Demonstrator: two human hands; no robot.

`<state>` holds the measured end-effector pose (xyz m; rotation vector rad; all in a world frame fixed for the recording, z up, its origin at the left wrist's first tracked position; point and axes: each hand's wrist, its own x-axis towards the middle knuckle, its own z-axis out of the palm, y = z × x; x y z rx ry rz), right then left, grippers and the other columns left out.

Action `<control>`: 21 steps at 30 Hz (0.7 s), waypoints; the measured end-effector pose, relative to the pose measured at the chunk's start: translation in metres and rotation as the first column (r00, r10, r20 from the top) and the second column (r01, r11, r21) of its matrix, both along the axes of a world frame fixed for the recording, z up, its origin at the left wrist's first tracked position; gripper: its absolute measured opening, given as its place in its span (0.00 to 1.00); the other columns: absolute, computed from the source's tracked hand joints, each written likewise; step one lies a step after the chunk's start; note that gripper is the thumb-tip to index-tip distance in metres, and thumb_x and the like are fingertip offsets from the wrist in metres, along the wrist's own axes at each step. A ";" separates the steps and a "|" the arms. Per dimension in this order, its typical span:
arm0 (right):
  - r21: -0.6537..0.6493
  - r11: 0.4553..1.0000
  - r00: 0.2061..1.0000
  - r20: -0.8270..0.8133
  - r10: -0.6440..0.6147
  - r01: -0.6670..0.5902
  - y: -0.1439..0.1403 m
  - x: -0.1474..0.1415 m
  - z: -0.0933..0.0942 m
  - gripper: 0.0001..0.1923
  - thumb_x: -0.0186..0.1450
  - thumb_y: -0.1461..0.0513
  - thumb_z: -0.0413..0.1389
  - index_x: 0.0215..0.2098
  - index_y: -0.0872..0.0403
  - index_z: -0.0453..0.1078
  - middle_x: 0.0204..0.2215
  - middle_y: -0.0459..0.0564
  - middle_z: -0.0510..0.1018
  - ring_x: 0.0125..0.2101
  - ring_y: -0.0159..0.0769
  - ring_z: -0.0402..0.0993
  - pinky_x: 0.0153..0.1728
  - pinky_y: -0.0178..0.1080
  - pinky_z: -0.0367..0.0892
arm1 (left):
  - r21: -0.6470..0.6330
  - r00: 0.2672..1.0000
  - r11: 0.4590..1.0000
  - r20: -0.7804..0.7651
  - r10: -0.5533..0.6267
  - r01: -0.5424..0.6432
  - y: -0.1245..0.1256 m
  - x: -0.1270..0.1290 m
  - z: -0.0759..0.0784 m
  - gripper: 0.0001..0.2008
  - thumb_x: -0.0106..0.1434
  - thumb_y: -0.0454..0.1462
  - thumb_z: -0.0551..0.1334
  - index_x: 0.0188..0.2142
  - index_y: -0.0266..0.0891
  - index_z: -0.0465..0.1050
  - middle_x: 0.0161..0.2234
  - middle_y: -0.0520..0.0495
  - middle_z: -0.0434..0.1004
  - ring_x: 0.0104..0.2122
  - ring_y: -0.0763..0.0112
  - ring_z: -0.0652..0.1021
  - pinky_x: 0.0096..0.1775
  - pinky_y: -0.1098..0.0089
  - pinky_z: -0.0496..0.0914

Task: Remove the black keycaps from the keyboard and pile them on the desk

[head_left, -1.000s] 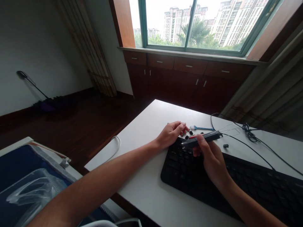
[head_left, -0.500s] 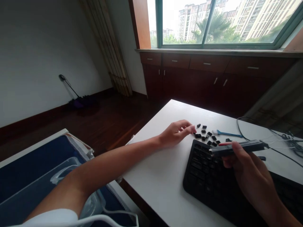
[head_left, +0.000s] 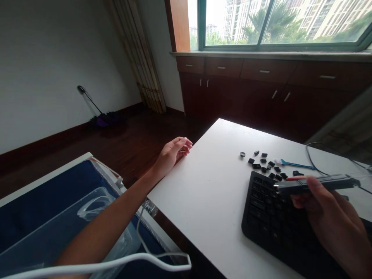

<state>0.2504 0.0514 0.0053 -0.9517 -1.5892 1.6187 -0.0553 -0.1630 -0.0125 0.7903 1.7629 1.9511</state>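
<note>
My left hand point(head_left: 175, 154) hangs over the left edge of the white table point(head_left: 200, 201), its fingers loosely bent, with nothing visible in them. My right hand point(head_left: 328, 213) grips a slim black device point(head_left: 316, 184) with a silver tip and a red strip, held above a black keyboard point(head_left: 255, 228). What kind of device it is, I cannot tell. Several loose black keycaps point(head_left: 256, 166) are scattered beyond the keyboard's far left corner. One keycap point(head_left: 242, 154) sits apart, to the left of the others. Beside them lies a blue brush point(head_left: 296, 164) with pale bristles.
Dark cables point(head_left: 312, 155) curl at the table's right side. A blue zip-edged container point(head_left: 58, 201) holding clear plastic stands left of the table, with a white curved bar point(head_left: 116, 263) in front. Cabinets point(head_left: 226, 93) line the wall under the window.
My left hand has drawn back left from the keycaps to the table edge, and a single keycap now lies left of the group. The right hand still grips the device; the view has shifted slightly.
</note>
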 end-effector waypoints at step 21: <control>0.147 0.984 0.994 -0.035 0.107 -0.101 -0.005 -0.004 0.006 0.18 0.65 0.46 0.57 0.32 0.51 0.76 0.24 0.48 0.73 0.25 0.37 0.67 0.29 0.41 0.63 | -0.077 0.737 0.902 -0.549 -0.395 0.426 0.081 0.094 0.079 0.12 0.70 0.43 0.59 0.43 0.36 0.74 0.43 0.43 0.77 0.41 0.68 0.78 0.41 0.69 0.73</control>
